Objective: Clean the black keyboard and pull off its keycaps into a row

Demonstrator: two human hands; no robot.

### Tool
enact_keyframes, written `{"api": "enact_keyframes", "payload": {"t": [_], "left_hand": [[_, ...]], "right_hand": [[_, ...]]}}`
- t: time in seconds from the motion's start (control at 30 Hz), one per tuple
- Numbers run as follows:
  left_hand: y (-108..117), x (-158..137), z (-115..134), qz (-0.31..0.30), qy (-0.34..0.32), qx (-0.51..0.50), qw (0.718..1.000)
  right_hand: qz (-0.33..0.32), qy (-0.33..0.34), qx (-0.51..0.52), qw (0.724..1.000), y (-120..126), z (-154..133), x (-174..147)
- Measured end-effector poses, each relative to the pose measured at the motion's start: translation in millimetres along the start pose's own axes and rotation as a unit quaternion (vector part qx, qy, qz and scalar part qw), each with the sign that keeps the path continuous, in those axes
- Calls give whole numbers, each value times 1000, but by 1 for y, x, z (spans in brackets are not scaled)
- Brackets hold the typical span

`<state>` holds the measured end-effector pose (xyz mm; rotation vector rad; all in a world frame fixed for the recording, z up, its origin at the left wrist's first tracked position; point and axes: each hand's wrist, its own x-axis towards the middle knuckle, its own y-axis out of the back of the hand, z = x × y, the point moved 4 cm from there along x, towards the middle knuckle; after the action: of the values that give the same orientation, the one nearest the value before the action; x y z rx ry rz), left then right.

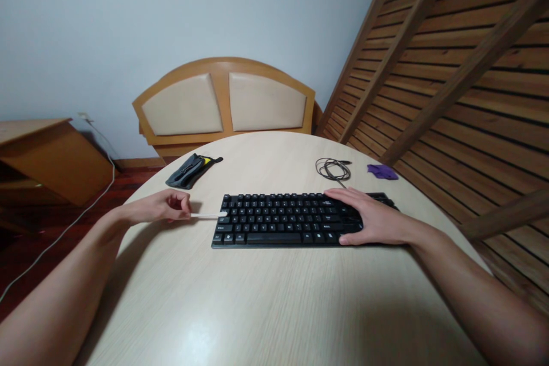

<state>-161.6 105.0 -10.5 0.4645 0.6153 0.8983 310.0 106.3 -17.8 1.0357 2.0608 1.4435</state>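
Observation:
A black keyboard [274, 219] lies flat across the middle of the table. My left hand [169, 206], left of it, pinches a thin white cotton swab [208, 215] between thumb and fingers. The swab's white tip touches keys at the keyboard's left end. Spread over the right part of the keyboard, my right hand [372, 218] has its thumb at the near edge and its fingers at the far edge, gripping it across its width. Some keys are hidden beneath that hand.
The round table [266, 303] holds a dark pouch [191, 171] with a yellow patch at the back left. A coiled black cable [332, 170] and a purple cloth [381, 171] lie at the back right. A headboard [225, 97] stands behind, and wooden slats [463, 86] rise on the right.

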Motion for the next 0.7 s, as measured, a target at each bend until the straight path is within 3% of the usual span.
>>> {"api": "enact_keyframes", "payload": {"t": [0.43, 0.7], "left_hand": [[-8, 9, -2, 13, 8, -10, 1000], [-22, 13, 16, 9, 4, -2, 1000]], "right_hand": [[-4, -9, 1, 1000, -3, 5, -1], [3, -6, 8, 1000, -2, 2, 0]]}}
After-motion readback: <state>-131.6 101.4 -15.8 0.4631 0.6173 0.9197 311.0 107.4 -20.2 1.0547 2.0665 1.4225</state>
